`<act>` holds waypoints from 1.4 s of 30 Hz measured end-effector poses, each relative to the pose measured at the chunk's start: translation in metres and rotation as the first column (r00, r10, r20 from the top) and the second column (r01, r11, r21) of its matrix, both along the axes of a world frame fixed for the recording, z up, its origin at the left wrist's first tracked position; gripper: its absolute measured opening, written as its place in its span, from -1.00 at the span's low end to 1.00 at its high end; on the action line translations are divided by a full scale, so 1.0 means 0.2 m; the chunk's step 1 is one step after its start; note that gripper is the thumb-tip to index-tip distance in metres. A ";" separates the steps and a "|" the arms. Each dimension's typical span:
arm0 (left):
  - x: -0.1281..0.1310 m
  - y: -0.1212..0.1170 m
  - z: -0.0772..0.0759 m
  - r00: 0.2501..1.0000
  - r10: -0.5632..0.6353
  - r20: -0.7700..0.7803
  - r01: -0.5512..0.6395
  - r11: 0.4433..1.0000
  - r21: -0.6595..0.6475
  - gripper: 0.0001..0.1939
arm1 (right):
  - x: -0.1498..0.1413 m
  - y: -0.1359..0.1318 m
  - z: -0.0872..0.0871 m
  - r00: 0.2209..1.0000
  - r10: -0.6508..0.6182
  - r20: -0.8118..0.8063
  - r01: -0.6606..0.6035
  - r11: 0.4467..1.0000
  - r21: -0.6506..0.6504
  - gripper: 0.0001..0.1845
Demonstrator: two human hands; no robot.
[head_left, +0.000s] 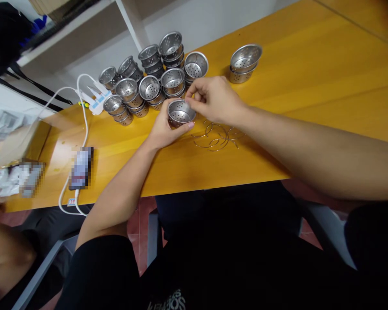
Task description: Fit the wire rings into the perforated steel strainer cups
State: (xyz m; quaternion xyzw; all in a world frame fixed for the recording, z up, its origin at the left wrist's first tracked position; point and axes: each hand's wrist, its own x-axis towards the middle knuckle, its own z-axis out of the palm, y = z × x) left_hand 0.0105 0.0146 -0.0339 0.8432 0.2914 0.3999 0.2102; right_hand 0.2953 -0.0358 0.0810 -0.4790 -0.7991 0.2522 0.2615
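Note:
A small round metal cup with punched holes (182,113) is tilted in my left hand (163,128), whose thumb and fingers wrap round its side. At the cup's right rim, the thumb and fingertips of my right hand (217,100) are pinched together. Whatever they hold, if anything, is too small and too covered to make out. Several thin curved wires (218,138) lie loose on the table just below my right hand.
Beyond my hands stand several stacks of similar perforated cups (150,88), with another short stack (244,64) farther right. A white power strip (98,101), cables and a phone (81,168) are on the left of the wooden table (310,86). Another person's arm (9,254) shows lower left.

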 end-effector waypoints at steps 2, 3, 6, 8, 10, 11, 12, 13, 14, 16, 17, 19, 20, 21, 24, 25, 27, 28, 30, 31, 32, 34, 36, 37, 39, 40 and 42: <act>0.01 -0.01 -0.01 1.000 -0.013 0.005 0.013 1.000 -0.015 0.20 | 0.00 0.00 0.00 1.000 0.001 0.002 -0.001 1.000 -0.007 -0.55; 0.01 -0.01 -0.01 1.000 -0.019 0.011 0.019 1.000 -0.020 0.24 | 0.00 0.00 0.00 1.000 0.003 -0.002 -0.003 1.000 -0.007 -0.55; 0.02 -0.01 -0.03 0.999 -0.022 0.026 0.023 0.999 -0.035 0.27 | 0.00 0.01 -0.02 0.999 0.014 -0.043 -0.014 1.000 0.001 -0.55; 0.02 -0.01 -0.03 1.000 -0.021 0.020 0.021 0.999 -0.041 0.29 | 0.00 0.01 -0.03 0.997 0.020 -0.071 -0.020 1.000 0.001 -0.53; 0.02 -0.01 -0.03 1.000 -0.020 0.009 0.021 0.999 -0.041 0.29 | 0.00 0.01 -0.04 0.997 0.025 -0.077 -0.026 1.000 -0.004 -0.51; 0.01 -0.01 -0.03 1.000 -0.017 0.005 0.017 0.999 -0.040 0.28 | 0.00 0.01 -0.04 0.997 0.027 -0.075 -0.027 1.000 -0.007 -0.51; 0.02 -0.01 -0.03 1.000 -0.010 0.002 0.010 0.999 -0.037 0.27 | 0.00 0.01 -0.04 0.997 0.027 -0.070 -0.028 1.000 -0.009 -0.51; 0.02 -0.02 -0.02 1.000 -0.002 -0.001 0.002 0.999 -0.036 0.26 | -0.01 0.02 -0.04 0.998 0.027 -0.063 -0.028 1.000 -0.010 -0.51; 0.02 -0.02 -0.02 1.000 0.006 -0.003 -0.006 0.999 -0.034 0.26 | -0.01 0.02 -0.04 0.998 0.026 -0.058 -0.026 1.000 -0.009 -0.52; 0.02 -0.03 -0.01 1.000 0.017 -0.006 -0.017 0.999 -0.031 0.26 | -0.01 0.02 -0.05 0.998 0.021 -0.054 -0.021 1.000 -0.006 -0.55; 0.03 -0.03 0.00 1.000 0.018 -0.004 -0.018 0.999 -0.027 0.25 | -0.01 0.02 -0.05 0.998 0.019 -0.058 -0.019 1.000 -0.006 -0.58; 0.03 -0.04 0.01 1.000 0.021 0.006 -0.021 1.000 -0.012 0.24 | -0.02 0.03 -0.06 0.997 0.013 -0.080 -0.013 1.000 -0.007 -0.64; 0.03 -0.04 0.01 1.000 0.026 0.011 -0.026 1.000 -0.003 0.23 | -0.02 0.03 -0.07 0.995 0.012 -0.099 -0.013 1.000 -0.010 -0.66; 0.03 -0.05 0.02 0.999 0.033 0.012 -0.033 0.999 0.003 0.21 | -0.02 0.03 -0.07 0.992 0.013 -0.125 -0.015 1.000 -0.015 -0.65; 0.02 -0.05 0.04 0.999 0.040 0.013 -0.039 0.999 -0.018 0.11 | -0.01 0.03 -0.08 0.964 0.065 -0.257 -0.077 0.996 -0.036 -0.55; 0.01 -0.05 0.05 0.999 0.033 0.020 -0.032 0.999 -0.032 0.07 | 0.00 0.04 -0.08 0.940 0.115 -0.320 -0.135 0.990 -0.042 -0.50; 0.00 -0.04 0.06 0.999 0.014 0.050 -0.012 0.998 -0.055 0.02 | 0.02 0.05 -0.08 0.860 0.249 -0.446 -0.300 0.953 -0.045 -0.38; -0.01 -0.04 0.07 0.998 0.005 0.063 -0.001 0.998 -0.063 0.00 | 0.03 0.07 -0.09 0.809 0.315 -0.496 -0.384 0.922 -0.041 -0.33; -0.02 -0.04 0.08 0.997 -0.010 0.077 0.017 0.996 -0.088 -0.02 | 0.04 0.10 -0.12 0.716 0.404 -0.569 -0.506 0.862 -0.025 -0.26; -0.02 -0.05 0.09 0.997 -0.015 0.081 0.024 0.994 -0.111 -0.03 | 0.04 0.12 -0.14 0.679 0.428 -0.596 -0.543 0.840 -0.015 -0.23; -0.02 -0.05 0.09 0.996 -0.017 0.085 0.029 0.990 -0.139 -0.04 | 0.04 0.14 -0.16 0.648 0.441 -0.621 -0.564 0.826 -0.002 -0.22; -0.01 -0.08 0.09 0.996 -0.010 0.093 0.027 0.982 -0.185 0.00 | 0.02 0.17 -0.20 0.600 0.442 -0.667 -0.577 0.816 0.021 -0.21; 0.00 -0.09 0.09 0.996 0.001 0.091 0.016 0.982 -0.188 0.08 | 0.00 0.18 -0.23 0.579 0.424 -0.696 -0.566 0.824 0.032 -0.23; 0.01 -0.09 0.09 0.996 0.004 0.084 0.010 0.984 -0.175 0.11 | 0.00 0.18 -0.23 0.579 0.414 -0.702 -0.556 0.831 0.032 -0.25; 0.01 -0.10 0.08 0.998 0.007 0.065 0.002 0.989 -0.145 0.10 | -0.01 0.18 -0.24 0.587 0.400 -0.704 -0.540 0.841 0.028 -0.28; 0.01 -0.09 0.07 0.998 0.008 0.055 -0.001 0.991 -0.132 0.07 | -0.01 0.18 -0.24 0.593 0.393 -0.702 -0.532 0.846 0.024 -0.29; 0.01 -0.09 0.07 0.999 0.012 0.038 -0.008 0.995 -0.103 0.04 | -0.01 0.17 -0.24 0.612 0.377 -0.695 -0.513 0.858 0.014 -0.29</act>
